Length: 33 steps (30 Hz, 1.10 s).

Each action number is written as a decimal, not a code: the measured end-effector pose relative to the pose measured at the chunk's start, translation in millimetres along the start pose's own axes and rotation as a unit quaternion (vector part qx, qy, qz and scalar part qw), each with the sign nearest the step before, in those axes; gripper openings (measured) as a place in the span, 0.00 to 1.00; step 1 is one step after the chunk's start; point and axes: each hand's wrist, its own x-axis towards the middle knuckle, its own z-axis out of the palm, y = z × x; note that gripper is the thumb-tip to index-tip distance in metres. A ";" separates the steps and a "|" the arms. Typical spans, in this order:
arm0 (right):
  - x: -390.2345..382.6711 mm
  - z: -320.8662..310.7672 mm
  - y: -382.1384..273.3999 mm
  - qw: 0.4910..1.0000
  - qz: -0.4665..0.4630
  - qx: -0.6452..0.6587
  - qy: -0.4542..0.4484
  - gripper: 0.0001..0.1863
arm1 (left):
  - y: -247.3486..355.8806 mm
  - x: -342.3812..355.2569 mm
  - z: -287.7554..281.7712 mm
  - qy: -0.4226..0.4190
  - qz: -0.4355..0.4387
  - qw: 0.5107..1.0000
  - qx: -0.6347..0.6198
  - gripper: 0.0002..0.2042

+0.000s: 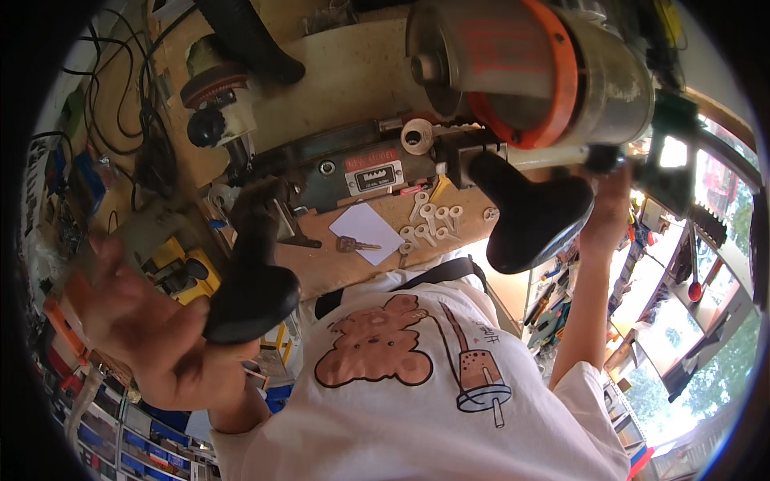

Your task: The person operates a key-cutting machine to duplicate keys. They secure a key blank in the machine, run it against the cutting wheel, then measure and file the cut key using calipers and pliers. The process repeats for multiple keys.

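Note:
On the left, my left hand (164, 345) is raised with fingers apart, partly smeared by motion. It is beside a black wing-shaped knob (255, 303) of a key cutting machine (321, 175), and the knob covers part of my hand. My right hand (608, 210) reaches up at the machine's right side, past a second black wing knob (533, 210), to a small round black knob (605, 158); its fingers are mostly hidden. Between the wing knobs, a brass-coloured key (358, 245) lies on a white paper (370, 224). Several silver keys (433, 218) lie next to it.
A large motor housing with an orange ring (561, 72) fills the upper right. At upper left are a reddish wheel (215, 88) and a black curved handle (253, 40). Dark cables (120, 88) hang at far left. A yellow tool (188, 268) stands near my left hand.

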 end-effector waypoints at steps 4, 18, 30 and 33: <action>24.1 4.9 -10.0 0.940 -0.046 -0.337 0.018 0.23 | -0.7 5.9 2.0 -0.002 -0.001 1.000 0.006 0.09; 16.3 16.1 -11.0 0.980 0.108 0.127 0.109 0.22 | 1.2 7.5 0.2 -0.021 -0.035 0.999 0.024 0.15; 23.9 -22.2 -2.6 0.981 0.120 0.144 -0.052 0.22 | 5.9 10.9 4.4 -0.017 -0.060 0.997 0.052 0.13; 40.3 -38.4 -21.3 0.976 0.194 -0.038 -0.092 0.24 | 8.7 11.0 3.7 -0.016 -0.065 0.993 0.092 0.10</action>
